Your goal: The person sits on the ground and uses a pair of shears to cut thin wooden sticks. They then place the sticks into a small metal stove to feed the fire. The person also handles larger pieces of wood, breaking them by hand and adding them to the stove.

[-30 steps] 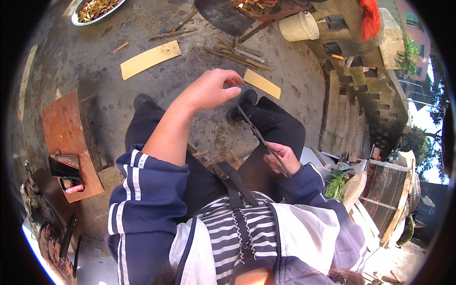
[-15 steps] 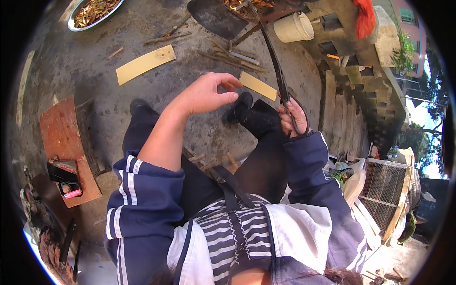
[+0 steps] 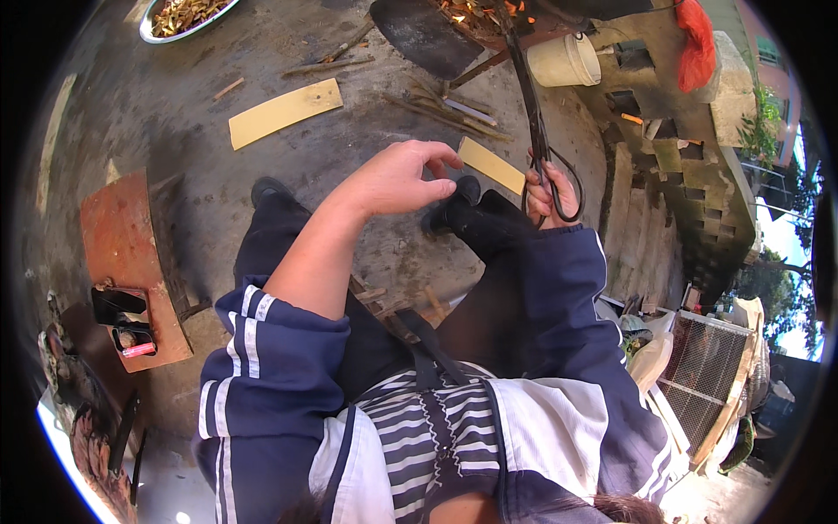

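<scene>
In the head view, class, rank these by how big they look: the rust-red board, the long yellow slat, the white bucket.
1. Rust-red board, though it lies nearer the camera.
2. Long yellow slat.
3. White bucket, farthest off, so its true size is unsure.

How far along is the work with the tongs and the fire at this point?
Done: the fire is burning, and the right hand grips the long tongs by their loop handles. In hand: the tong tips reach into the embers; whether they grip anything there cannot be told. The left hand hangs empty above the shoe, fingers pinched. Left: nothing has come out of the fire, and the bamboo strips lie untouched on the ground.
</scene>
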### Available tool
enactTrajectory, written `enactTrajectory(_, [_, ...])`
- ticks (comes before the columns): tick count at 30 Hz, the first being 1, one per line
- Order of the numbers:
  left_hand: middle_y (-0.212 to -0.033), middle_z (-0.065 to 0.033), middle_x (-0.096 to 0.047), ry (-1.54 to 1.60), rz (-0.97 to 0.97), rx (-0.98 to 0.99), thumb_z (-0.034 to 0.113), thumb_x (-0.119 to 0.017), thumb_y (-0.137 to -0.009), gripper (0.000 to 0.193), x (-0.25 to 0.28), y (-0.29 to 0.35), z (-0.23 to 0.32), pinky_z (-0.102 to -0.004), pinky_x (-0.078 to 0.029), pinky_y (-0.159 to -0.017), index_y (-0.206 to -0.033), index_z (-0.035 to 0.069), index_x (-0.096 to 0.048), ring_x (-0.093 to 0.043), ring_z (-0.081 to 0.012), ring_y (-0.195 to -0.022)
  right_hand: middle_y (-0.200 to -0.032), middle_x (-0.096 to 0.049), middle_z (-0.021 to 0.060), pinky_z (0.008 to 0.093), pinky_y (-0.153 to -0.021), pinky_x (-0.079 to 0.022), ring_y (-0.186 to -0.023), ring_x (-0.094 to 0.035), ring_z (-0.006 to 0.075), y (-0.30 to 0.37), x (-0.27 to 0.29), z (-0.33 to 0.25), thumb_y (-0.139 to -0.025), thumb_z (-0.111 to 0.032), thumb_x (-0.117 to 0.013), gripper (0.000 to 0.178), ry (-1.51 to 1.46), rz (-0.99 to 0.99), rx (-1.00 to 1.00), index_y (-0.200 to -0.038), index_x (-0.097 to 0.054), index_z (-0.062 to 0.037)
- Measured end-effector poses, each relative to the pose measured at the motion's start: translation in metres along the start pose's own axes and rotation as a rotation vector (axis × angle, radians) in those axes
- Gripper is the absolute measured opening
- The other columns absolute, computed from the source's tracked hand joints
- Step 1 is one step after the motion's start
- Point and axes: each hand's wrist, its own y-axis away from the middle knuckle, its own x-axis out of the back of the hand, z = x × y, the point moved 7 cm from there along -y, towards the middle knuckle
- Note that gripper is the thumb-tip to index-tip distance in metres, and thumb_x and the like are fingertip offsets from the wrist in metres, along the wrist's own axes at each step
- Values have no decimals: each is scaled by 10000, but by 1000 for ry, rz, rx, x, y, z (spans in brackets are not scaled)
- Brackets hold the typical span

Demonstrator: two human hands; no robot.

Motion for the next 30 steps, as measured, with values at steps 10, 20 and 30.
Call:
enactTrajectory(10, [-921, -126, -680, -327, -344, 106, 223, -622, -775, 256, -50, 9, -19, -385, -500, -791, -962, 55, -672, -640, -286, -906, -706, -488, 41, 150, -385, -222, -454, -337, 14, 61, -57, 57, -780, -158, -729, 665, 472, -127, -214, -1339, -416, 19])
enactTrajectory(20, [-957, -127, -681, -546, -677, 313, 160, -573, -707, 276, -86, 35, -44, -388, -507, -786, -935, 75, -704, -642, -287, -916, -887, -682, 166, 295, -734, -499, -782, -660, 179, -127, -158, 120, -708, -117, -684, 514, 1487, -400, 103, -1186, -566, 34])
enactTrajectory(30, [-975, -103, -673, -480, -532, 310, 137, -572, -691, 308, -60, 22, -34, -404, -519, -778, -971, 86, -691, -642, -283, -932, -752, -643, 224, 391, -710, -492, -749, -649, 338, -212, -222, 124, -719, -232, -668, 486, 2067, -469, 231, -1147, -603, -9])
